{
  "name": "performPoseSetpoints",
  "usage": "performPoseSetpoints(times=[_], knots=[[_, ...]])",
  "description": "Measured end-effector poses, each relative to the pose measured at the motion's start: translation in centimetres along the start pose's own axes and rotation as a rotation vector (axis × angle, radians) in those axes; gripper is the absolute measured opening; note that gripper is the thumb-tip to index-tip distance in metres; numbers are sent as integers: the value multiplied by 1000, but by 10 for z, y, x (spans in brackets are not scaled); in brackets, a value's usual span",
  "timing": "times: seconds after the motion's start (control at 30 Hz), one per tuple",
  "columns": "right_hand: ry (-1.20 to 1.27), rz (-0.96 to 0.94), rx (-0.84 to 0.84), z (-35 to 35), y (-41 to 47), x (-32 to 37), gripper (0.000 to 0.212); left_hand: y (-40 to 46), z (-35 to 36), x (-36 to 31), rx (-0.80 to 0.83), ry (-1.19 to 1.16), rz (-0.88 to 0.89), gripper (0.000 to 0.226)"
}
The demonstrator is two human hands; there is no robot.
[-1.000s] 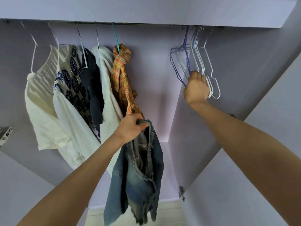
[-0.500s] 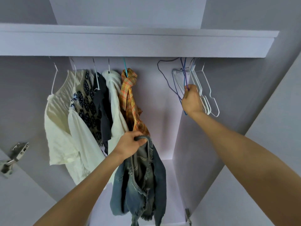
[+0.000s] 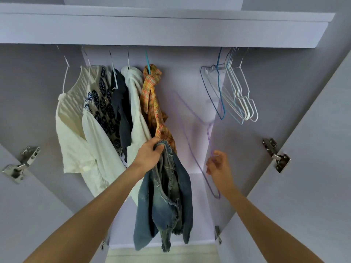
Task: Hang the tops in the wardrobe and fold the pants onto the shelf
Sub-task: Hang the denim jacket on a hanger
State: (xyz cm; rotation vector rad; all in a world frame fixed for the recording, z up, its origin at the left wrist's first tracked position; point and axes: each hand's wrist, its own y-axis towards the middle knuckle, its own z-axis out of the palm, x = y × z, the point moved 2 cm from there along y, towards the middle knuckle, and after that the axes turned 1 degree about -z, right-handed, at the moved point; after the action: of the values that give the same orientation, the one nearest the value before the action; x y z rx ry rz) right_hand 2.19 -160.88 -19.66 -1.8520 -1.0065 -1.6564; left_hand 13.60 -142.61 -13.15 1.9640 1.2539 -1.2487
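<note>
Two hands up inside the wardrobe, well apart. Left hand is fisted round the collar of a denim top, which hangs free below it, in front of the wardrobe floor and just right of the plaid shirt. Right hand pinches a thin purple hanger low on its wire; the frame slants up and left toward the back wall, off the rail, blurred in places, hook end hard to make out.

Five tops hang at the rail's left end, the plaid one rightmost. Spare hangers bunch at the rail's right end near the side wall. A gap of bare rail lies between plaid shirt and spares. No pants in view.

Step in hand, as I judge it: getting the denim onto the purple hanger, then up to the rail.

How to do it well:
- Turn the hanger so its hook points up and both shoulders are free before bringing it to the cloth.
- Open the collar; feed one hanger arm into a shoulder, then the other. Frayed edges may snag the wire, so go slow.
- Denim is heavy for thin wire; centre it or it will slide off one side.
- Hook into the gap just right of the plaid shirt, clear of the spares.
</note>
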Motion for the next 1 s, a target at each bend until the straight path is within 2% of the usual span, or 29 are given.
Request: performPoseSetpoints(times=[0.1, 0.17, 0.23, 0.33, 0.43, 0.53, 0.6, 0.63, 0.7, 0.8, 0.87, 0.93, 1.0], knots=[[90, 241, 83, 3, 9, 2, 16, -7, 3, 4, 57, 68, -7, 24], [-34, 173, 23, 1, 7, 2, 6, -9, 3, 8, 60, 101, 18, 18], [-94, 39, -72, -5, -3, 0, 20, -8, -1, 13, 2, 132, 46, 19], [-67, -51, -147, -10, -15, -3, 25, -3, -12, 25, -99, 107, 19, 29], [68, 25, -206, -11, -10, -2, 36, -4, -25, 34, -120, -124, -125, 23], [424, 199, -214, -10, 1, -3, 43, -11, -38, 42, -42, -506, -290, 16], [550, 258, -92, -4, 6, -2, 49, -17, -44, 42, 77, -603, -309, 18], [508, 265, 15, 2, 6, -1, 55, -19, -46, 40, 134, -595, -304, 18], [269, 241, 278, 23, 0, 5, 57, -24, -47, 34, 216, -556, -292, 17], [-58, 131, 574, 59, -12, 9, 35, -30, -44, 21, 293, -530, -262, 17], [-166, -12, 679, 84, -23, 13, 21, -32, -45, 15, 304, -538, -240, 14], [-216, -161, 683, 102, -32, 19, 31, -34, -47, 10, 308, -568, -206, 14], [-257, -239, 603, 114, -39, 25, 35, -36, -49, 8, 294, -599, -175, 15]])
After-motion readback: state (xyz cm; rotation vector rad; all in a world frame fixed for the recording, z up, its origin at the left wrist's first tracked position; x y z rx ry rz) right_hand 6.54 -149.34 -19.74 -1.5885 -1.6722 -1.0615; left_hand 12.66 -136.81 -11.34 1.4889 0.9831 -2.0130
